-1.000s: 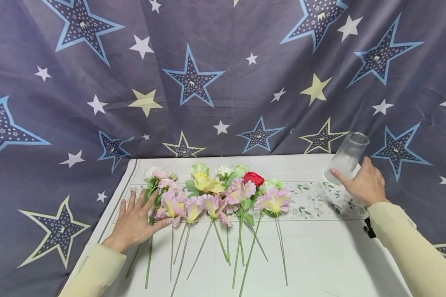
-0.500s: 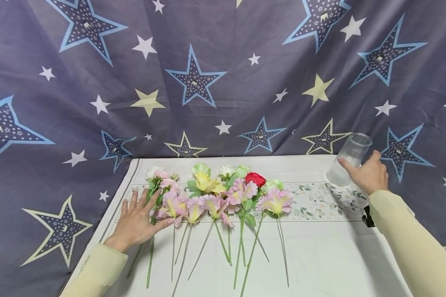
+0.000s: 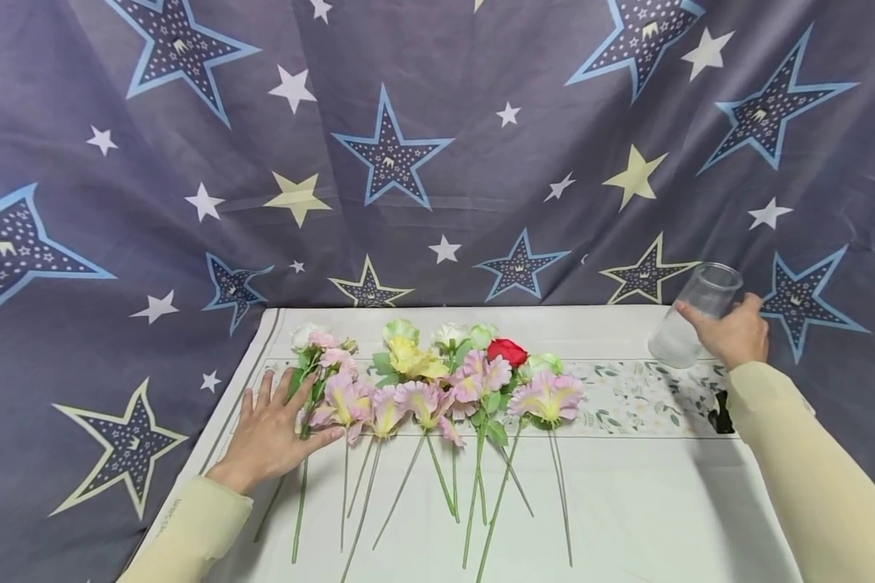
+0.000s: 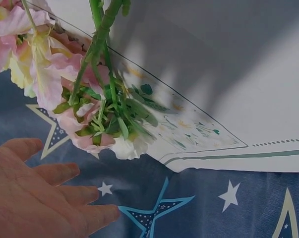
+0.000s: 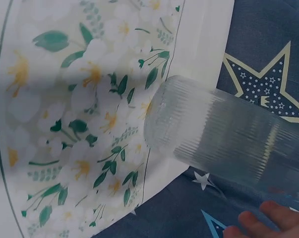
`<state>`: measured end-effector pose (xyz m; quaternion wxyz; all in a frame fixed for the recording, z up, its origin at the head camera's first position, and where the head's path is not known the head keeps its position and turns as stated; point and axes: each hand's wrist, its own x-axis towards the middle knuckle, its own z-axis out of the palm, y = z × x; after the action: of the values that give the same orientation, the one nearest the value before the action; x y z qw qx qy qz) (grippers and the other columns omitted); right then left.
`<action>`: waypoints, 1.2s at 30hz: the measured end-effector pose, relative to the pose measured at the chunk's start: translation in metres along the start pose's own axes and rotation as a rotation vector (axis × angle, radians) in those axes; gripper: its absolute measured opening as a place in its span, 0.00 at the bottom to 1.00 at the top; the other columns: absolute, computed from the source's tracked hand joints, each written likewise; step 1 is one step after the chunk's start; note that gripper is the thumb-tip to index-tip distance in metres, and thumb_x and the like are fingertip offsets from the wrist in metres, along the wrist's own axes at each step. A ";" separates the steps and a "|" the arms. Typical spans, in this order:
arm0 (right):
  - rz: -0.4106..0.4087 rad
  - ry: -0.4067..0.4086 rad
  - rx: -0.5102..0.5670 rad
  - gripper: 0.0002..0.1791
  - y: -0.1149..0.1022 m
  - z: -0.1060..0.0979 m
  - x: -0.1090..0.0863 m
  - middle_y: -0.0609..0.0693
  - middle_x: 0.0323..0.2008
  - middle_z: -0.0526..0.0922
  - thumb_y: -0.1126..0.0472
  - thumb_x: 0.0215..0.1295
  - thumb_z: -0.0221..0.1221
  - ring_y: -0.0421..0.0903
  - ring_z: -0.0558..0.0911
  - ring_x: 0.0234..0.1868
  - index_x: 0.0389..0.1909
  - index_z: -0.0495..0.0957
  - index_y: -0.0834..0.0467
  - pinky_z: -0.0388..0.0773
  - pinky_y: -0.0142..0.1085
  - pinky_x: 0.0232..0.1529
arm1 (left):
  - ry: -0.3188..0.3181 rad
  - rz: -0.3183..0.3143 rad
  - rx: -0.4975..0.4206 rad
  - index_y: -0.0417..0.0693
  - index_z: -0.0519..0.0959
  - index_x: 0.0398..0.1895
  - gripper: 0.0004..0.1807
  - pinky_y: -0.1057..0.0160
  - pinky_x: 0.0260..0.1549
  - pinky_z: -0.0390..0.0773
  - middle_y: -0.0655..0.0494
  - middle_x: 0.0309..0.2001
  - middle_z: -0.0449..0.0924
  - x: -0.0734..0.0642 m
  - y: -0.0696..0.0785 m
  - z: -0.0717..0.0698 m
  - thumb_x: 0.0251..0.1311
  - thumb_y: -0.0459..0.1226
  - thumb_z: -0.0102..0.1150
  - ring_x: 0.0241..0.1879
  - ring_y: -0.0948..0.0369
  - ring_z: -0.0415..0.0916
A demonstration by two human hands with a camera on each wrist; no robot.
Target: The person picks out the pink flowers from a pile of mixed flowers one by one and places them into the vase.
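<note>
In the head view, my left hand (image 3: 273,429) is spread at the left end of a row of artificial flowers, its fingers over the stems of the pink and white roses (image 3: 328,348). Pale fingers (image 4: 60,193) reach out below the rose heads in the left wrist view. A ribbed clear glass vase (image 5: 213,129) stands upright on the floral border of the white cloth at the right. Beside it is my right hand (image 3: 736,332), thumb overlapping the glass; the right wrist view shows loosely extended fingertips (image 5: 273,223) not wrapped round it.
Pink-yellow flowers (image 3: 547,397), a yellow flower (image 3: 408,356) and a red rose (image 3: 506,351) lie along the white cloth (image 3: 627,502), stems toward me. A small black object (image 3: 720,414) is near my right wrist. A star-patterned curtain (image 3: 437,162) hangs behind.
My right hand has shifted back and to the right along the vase, its thumb sliding from the left side toward the middle. My left hand has stayed in place; the view has turned slightly.
</note>
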<state>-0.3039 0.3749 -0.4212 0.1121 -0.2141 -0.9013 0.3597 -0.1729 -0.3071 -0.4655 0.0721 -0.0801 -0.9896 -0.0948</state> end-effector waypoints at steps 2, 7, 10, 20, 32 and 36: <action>0.011 0.005 0.009 0.67 -0.002 0.000 0.002 0.74 0.72 0.61 0.23 0.57 0.60 0.74 0.64 0.70 0.79 0.43 0.65 0.62 0.63 0.69 | -0.002 0.000 0.005 0.44 0.60 0.79 0.59 0.25 0.69 0.35 0.31 0.79 0.47 0.000 0.000 -0.001 0.57 0.75 0.55 0.76 0.27 0.36; 0.035 0.026 0.035 0.63 -0.006 0.004 0.004 0.71 0.73 0.62 0.26 0.59 0.61 0.72 0.64 0.71 0.79 0.46 0.63 0.61 0.62 0.70 | -0.010 -0.001 0.014 0.46 0.57 0.81 0.59 0.26 0.70 0.33 0.31 0.79 0.46 0.000 0.000 -0.001 0.57 0.75 0.54 0.76 0.27 0.36; 0.035 0.053 0.044 0.59 -0.008 0.006 0.004 0.71 0.73 0.63 0.29 0.62 0.61 0.72 0.64 0.71 0.79 0.48 0.63 0.62 0.61 0.70 | 0.000 0.004 0.016 0.47 0.58 0.81 0.59 0.25 0.70 0.34 0.31 0.79 0.47 -0.001 0.001 -0.002 0.56 0.75 0.54 0.76 0.27 0.36; 0.037 0.105 0.043 0.52 -0.011 0.006 0.009 0.73 0.72 0.63 0.37 0.69 0.60 0.72 0.64 0.71 0.79 0.50 0.65 0.61 0.61 0.70 | 0.000 -0.006 0.019 0.46 0.58 0.80 0.59 0.26 0.70 0.34 0.31 0.79 0.47 0.000 0.004 -0.002 0.56 0.75 0.54 0.76 0.27 0.37; 0.009 0.022 0.013 0.49 -0.005 0.004 0.015 0.77 0.70 0.62 0.40 0.73 0.56 0.73 0.61 0.72 0.77 0.49 0.70 0.59 0.59 0.73 | -0.008 0.004 0.026 0.48 0.57 0.81 0.59 0.27 0.71 0.33 0.31 0.79 0.47 0.002 0.005 -0.001 0.56 0.76 0.52 0.77 0.29 0.34; -0.016 0.012 0.003 0.48 -0.003 0.004 0.017 0.79 0.68 0.63 0.41 0.75 0.54 0.75 0.62 0.70 0.75 0.48 0.73 0.59 0.60 0.72 | -0.005 0.002 0.023 0.48 0.58 0.81 0.59 0.27 0.71 0.33 0.30 0.79 0.47 0.001 0.004 0.000 0.55 0.77 0.53 0.77 0.29 0.34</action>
<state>-0.3208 0.3782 -0.4216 0.1206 -0.2087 -0.9017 0.3590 -0.1734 -0.3035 -0.4648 0.0707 -0.0803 -0.9908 -0.0831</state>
